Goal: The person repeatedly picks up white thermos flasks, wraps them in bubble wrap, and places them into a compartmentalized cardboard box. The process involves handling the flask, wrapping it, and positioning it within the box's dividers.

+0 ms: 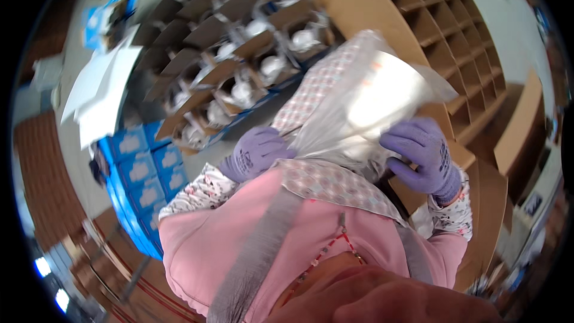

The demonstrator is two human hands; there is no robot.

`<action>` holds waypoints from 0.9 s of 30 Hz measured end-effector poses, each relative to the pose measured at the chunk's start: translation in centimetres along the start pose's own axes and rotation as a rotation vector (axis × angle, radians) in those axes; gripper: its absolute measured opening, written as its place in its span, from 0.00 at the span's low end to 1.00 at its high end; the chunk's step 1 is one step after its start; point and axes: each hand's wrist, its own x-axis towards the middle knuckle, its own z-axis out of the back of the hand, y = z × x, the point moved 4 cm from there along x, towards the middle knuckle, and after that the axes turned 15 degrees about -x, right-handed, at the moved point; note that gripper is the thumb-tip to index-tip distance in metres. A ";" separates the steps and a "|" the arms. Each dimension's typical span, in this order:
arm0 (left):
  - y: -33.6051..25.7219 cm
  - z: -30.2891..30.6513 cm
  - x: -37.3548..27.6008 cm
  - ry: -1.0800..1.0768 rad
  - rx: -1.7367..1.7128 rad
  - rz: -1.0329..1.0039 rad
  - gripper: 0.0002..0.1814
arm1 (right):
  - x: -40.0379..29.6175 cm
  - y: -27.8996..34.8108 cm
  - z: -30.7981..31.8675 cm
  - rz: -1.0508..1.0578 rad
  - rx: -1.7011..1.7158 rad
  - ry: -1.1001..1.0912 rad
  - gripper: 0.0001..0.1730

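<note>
A clear plastic bag (320, 121) lies across the front of my body, over a patterned apron (309, 85). Inside it is a glossy white item (381, 89) with small orange marks; its exact kind is blurred by the film. My left hand (258, 154), in a purple knit glove, closes on the gathered left end of the bag. On the other side my right hand (419, 154), gloved alike, has bent fingers against the bag beside the lower end of the white item. The right thumb is apart from the fingers, and its hold is unclear.
Ahead stand rows of open small boxes (242, 94) holding plastic-wrapped white items. A large carton with cardboard dividers (448, 36) is at the right. Stacked blue boxes (139, 175) and white sheets (101, 94) are at the left. An open carton flap (518, 121) rises beyond my right hand.
</note>
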 end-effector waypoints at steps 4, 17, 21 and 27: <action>-4.8 6.0 3.6 0.025 0.152 -0.074 0.15 | 9.7 1.2 -3.1 0.285 -0.602 0.096 0.34; 22.0 25.8 -15.3 -0.482 0.625 1.161 0.25 | 19.1 -5.6 5.9 -0.357 -0.149 0.092 0.24; 33.8 28.4 -24.9 -0.073 0.069 1.733 0.36 | 30.5 1.2 8.6 -0.273 0.696 -0.098 0.19; 35.2 24.6 -25.2 -0.004 -0.190 1.916 0.52 | 49.4 4.5 -0.6 -0.218 1.183 0.136 0.16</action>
